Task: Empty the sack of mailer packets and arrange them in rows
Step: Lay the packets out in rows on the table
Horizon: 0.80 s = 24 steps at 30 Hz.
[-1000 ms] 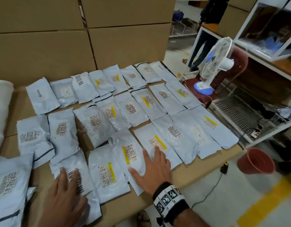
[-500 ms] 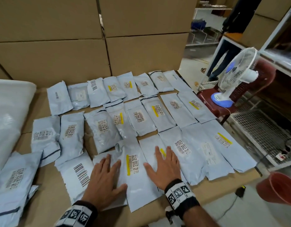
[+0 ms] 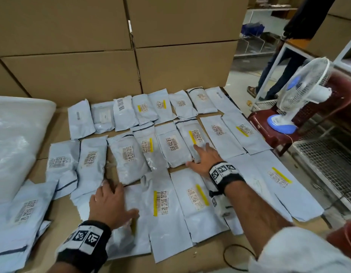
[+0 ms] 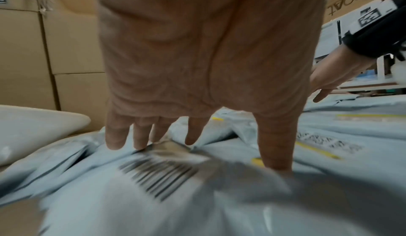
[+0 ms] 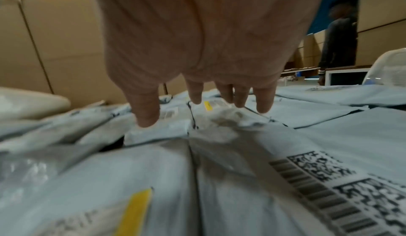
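Observation:
Several pale grey mailer packets lie in three rows on a cardboard surface (image 3: 58,123). My left hand (image 3: 111,203) lies flat, fingers spread, on a front-row packet with a barcode (image 4: 158,175). My right hand (image 3: 205,157) reaches over the front row, and its straight fingers rest on the near end of a middle-row packet with a yellow stripe (image 3: 194,137). In the right wrist view that crumpled packet end (image 5: 224,118) sits just under the fingertips (image 5: 264,107). The white sack (image 3: 16,144) lies at the left, and loose packets (image 3: 22,213) are piled in front of it.
Stacked cardboard boxes (image 3: 72,75) wall off the back. To the right are a white fan (image 3: 302,91) on a red chair (image 3: 269,133), a wire rack (image 3: 328,164), a red bucket (image 3: 346,239) and a standing person (image 3: 289,56). A black cable (image 3: 237,257) loops at the near edge.
My right hand has moved forward from the front-row packets to a middle-row packet. My left hand stays flat on the front row. The head view has leaned in closer.

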Each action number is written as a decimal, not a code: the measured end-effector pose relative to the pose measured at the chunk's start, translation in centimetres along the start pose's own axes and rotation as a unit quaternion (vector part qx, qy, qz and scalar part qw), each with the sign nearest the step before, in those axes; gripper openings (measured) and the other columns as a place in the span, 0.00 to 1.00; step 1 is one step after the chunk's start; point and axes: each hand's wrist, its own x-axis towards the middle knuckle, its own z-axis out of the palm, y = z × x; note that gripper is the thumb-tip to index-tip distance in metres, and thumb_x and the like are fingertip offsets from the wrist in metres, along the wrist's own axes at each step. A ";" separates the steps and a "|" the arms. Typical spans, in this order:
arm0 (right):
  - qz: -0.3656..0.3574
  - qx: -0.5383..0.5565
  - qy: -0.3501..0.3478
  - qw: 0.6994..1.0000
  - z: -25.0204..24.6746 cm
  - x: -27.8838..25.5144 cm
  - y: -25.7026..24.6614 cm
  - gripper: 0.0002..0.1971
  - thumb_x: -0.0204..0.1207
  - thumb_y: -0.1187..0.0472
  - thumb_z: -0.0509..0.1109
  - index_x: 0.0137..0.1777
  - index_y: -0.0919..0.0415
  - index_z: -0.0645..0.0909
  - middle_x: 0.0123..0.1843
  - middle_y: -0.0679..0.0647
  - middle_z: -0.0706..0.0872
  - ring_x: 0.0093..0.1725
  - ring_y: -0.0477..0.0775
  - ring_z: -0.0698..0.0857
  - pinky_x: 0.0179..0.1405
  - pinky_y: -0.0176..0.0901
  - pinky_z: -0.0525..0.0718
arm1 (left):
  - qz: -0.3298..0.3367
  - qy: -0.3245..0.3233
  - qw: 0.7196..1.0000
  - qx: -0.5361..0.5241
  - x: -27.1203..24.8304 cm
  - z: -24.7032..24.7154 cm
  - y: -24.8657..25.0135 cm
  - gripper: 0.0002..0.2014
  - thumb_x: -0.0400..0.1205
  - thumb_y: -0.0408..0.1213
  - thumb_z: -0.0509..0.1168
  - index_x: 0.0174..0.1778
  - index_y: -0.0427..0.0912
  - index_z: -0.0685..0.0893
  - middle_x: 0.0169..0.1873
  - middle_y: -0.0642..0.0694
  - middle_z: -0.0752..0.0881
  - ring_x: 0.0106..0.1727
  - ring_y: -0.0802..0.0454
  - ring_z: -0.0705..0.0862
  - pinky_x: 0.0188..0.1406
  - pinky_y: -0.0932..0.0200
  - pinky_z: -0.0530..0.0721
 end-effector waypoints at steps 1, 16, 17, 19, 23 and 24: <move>-0.004 -0.038 -0.036 0.999 0.4 0.7 0.3 0.49 0.73 0.27 0.67 0.89 0.43 0.50 0.90 0.63 0.44 0.88 0.69 0.53 0.85 0.68 0.56 | -0.003 -0.009 1.000 0.000 -0.6 0.6 -0.6 0.55 0.65 0.77 0.63 0.84 0.52 0.56 0.84 0.33 0.51 0.83 0.34 0.59 0.80 0.39 0.65; -0.224 -0.120 0.005 0.967 4.9 -4.4 -12.5 0.47 0.76 0.31 0.66 0.89 0.44 0.47 0.90 0.63 0.45 0.89 0.63 0.50 0.86 0.65 0.54 | 0.075 0.173 0.965 -0.183 -4.0 1.7 -8.5 0.36 0.75 0.68 0.62 0.77 0.54 0.71 0.73 0.43 0.73 0.73 0.45 0.73 0.71 0.50 0.75; -0.252 -0.118 -0.005 0.961 6.2 -4.4 -14.5 0.45 0.77 0.32 0.66 0.89 0.42 0.48 0.90 0.62 0.44 0.89 0.63 0.49 0.87 0.65 0.51 | 0.062 0.173 0.967 -0.174 -3.3 1.3 -9.0 0.36 0.75 0.67 0.61 0.77 0.52 0.72 0.74 0.40 0.73 0.74 0.42 0.73 0.71 0.47 0.75; -0.269 -0.126 -0.037 0.954 8.3 -3.8 -17.8 0.41 0.81 0.37 0.64 0.89 0.40 0.49 0.91 0.61 0.41 0.89 0.64 0.46 0.87 0.67 0.48 | 0.045 0.160 0.978 -0.131 -1.2 0.8 -9.8 0.38 0.73 0.65 0.62 0.76 0.46 0.74 0.77 0.32 0.72 0.75 0.34 0.73 0.72 0.42 0.74; -0.226 -0.155 -0.086 0.958 10.6 -2.6 -20.5 0.34 0.84 0.47 0.63 0.87 0.39 0.53 0.90 0.64 0.38 0.89 0.69 0.46 0.86 0.68 0.51 | 0.063 0.055 0.994 -0.073 1.4 0.5 -10.1 0.41 0.80 0.63 0.59 0.84 0.45 0.58 0.85 0.35 0.57 0.83 0.37 0.62 0.79 0.44 0.66; -0.222 -0.142 -0.082 0.961 10.9 -2.4 -20.8 0.34 0.84 0.48 0.63 0.87 0.39 0.53 0.90 0.64 0.38 0.88 0.69 0.46 0.86 0.68 0.53 | 0.075 0.025 0.994 -0.073 1.8 0.6 -10.1 0.41 0.81 0.61 0.59 0.86 0.46 0.53 0.86 0.38 0.52 0.85 0.39 0.57 0.81 0.45 0.62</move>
